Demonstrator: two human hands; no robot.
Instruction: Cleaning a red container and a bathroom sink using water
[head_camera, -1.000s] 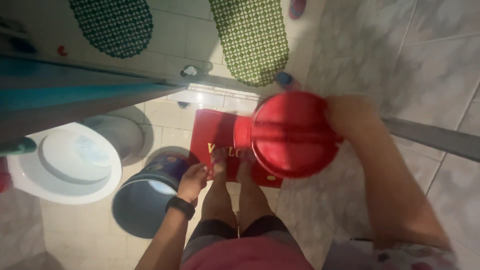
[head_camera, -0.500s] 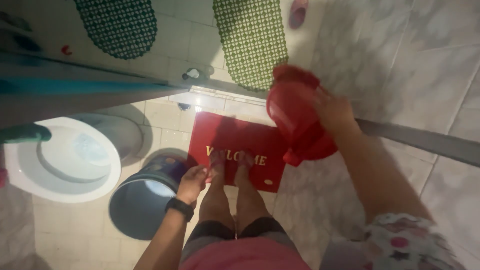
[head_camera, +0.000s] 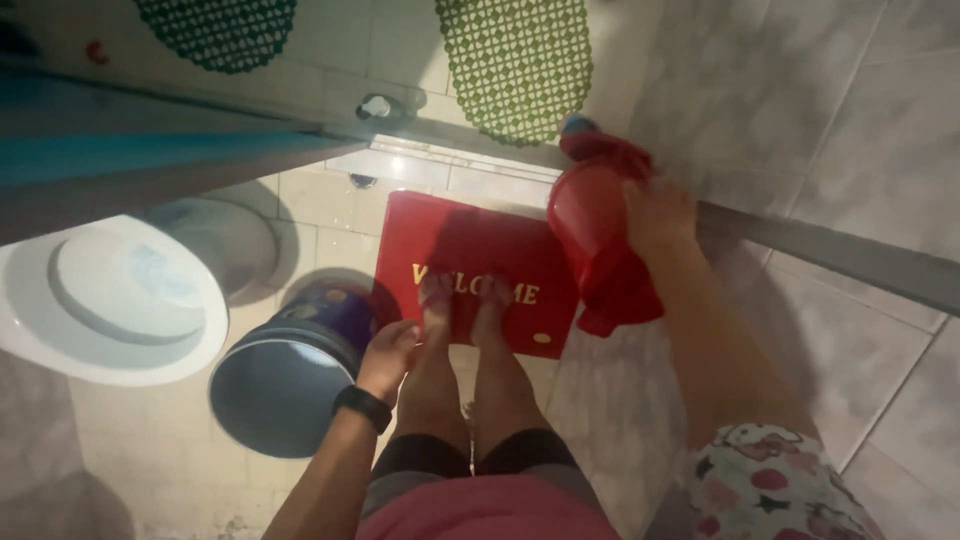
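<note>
Red plastic jug (head_camera: 598, 240) tilted, mouth facing left, in right hand (head_camera: 658, 215).

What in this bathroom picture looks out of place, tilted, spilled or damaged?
Only the red scoop stands out: the right hand holds it tipped on its side above the floor. No spill or damage shows.

You're over pale floor tiles (head_camera: 330, 215), with a white toilet (head_camera: 110, 300), red doormat (head_camera: 480, 260) and green, probably rubber, shower mat (head_camera: 515, 65).
</note>
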